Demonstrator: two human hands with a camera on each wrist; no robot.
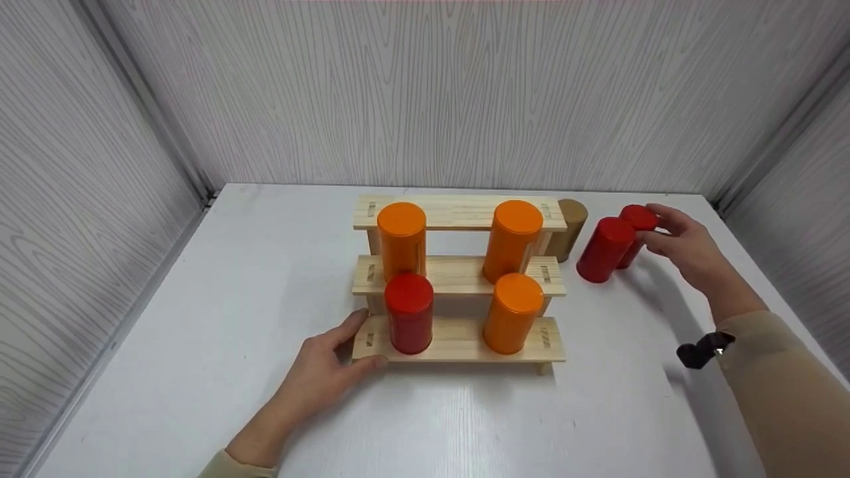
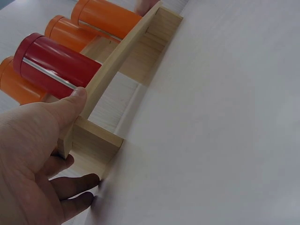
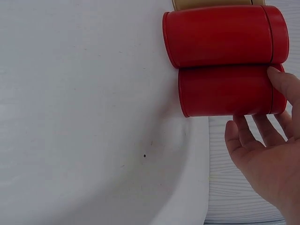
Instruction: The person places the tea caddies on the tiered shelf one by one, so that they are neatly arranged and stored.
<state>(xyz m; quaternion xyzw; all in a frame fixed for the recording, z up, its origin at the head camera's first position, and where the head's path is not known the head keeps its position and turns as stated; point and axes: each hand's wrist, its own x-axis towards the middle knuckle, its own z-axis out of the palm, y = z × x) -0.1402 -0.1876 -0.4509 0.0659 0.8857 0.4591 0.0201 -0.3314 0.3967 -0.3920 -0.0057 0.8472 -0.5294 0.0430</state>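
My left hand grips the left end of a three-tier wooden rack, thumb at the front edge of the lowest tier; in the left wrist view its fingers curl around the rack's end. On that lowest tier stand a red canister and an orange canister. Two more orange canisters stand on the middle tier. To the right of the rack, my right hand holds the rearmost red canister near its lid, thumb and fingers on opposite sides. Against it stands another red canister.
A tan canister stands behind the rack's right end, beside the red pair. The white table is enclosed by pale wood-grain panels at the back and both sides. The rack's top tier bears no canister.
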